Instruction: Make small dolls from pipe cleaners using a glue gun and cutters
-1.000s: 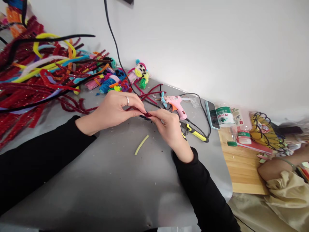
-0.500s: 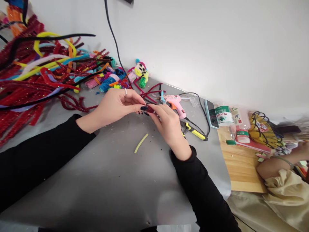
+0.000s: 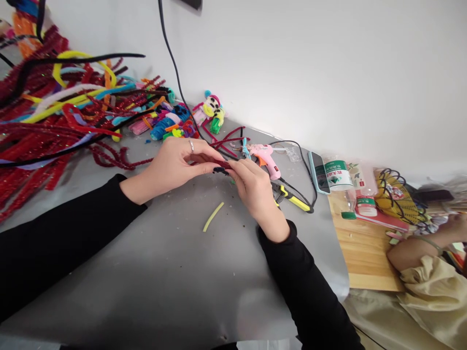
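My left hand (image 3: 175,164) and my right hand (image 3: 254,192) meet over the grey tabletop (image 3: 164,272), fingertips close together. Between them is a short stretch of dark red pipe cleaner (image 3: 223,164), pinched by the thumb and fingers of each hand. Most of it is hidden behind the fingers. Something small and dark shows just below the pinch; I cannot make out whether it is nails or part of the piece. A short pale yellow-green pipe cleaner piece (image 3: 213,217) lies on the table below my hands.
Many coloured pipe cleaners (image 3: 73,107) are heaped at left, with small pipe cleaner dolls (image 3: 209,108) along the wall. Behind my right hand lie a pink glue gun (image 3: 269,158), yellow-black pliers (image 3: 295,198) and a phone (image 3: 319,171). Bottles (image 3: 339,174) and another person's arm (image 3: 416,250) are at right.
My fingers have shifted their pinch on the red pipe cleaner, with the fingertips turning a little. The hands stay in nearly the same place, and the other things have not moved.
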The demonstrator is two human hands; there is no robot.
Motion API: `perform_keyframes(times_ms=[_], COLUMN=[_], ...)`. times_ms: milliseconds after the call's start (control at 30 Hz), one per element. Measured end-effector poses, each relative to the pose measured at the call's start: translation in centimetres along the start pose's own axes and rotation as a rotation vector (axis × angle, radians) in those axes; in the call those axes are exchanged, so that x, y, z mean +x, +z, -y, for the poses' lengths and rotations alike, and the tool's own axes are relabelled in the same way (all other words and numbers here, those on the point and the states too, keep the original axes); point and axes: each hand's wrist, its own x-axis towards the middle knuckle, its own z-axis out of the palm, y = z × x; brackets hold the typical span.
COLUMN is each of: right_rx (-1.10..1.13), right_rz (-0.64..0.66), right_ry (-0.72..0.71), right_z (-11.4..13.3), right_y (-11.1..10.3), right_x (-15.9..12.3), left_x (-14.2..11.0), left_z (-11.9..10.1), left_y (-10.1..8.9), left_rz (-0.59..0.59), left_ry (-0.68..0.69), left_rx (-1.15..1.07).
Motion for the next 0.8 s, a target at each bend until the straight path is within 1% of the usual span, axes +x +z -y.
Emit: perform_keyframes(times_ms=[300,433,567,800], right_rx=[0.016,0.001,0.009,0.155], right_rz=[0.127,0.122,0.118,0.102], right_ry=[-0.01,-0.032,-0.021,0.049], right_z=[0.42,0.51,0.5,0.44], right_y=[-0.75,-0.62,-0.42,-0.29], right_x=[0.22,0.22,0.16,-0.01], left_x=[0.1,0.06,0.03,0.21], left_z=[0.55,0.73,0.79,0.73], left_y=[-0.24,-0.14,-0.08,-0.16], left_rz=[-0.007,-0.032,-0.05,-0.038], left_ry=[0.032,0.045,0.038,-0.009], left_rx=[0.04,0.076,0.086,0.01])
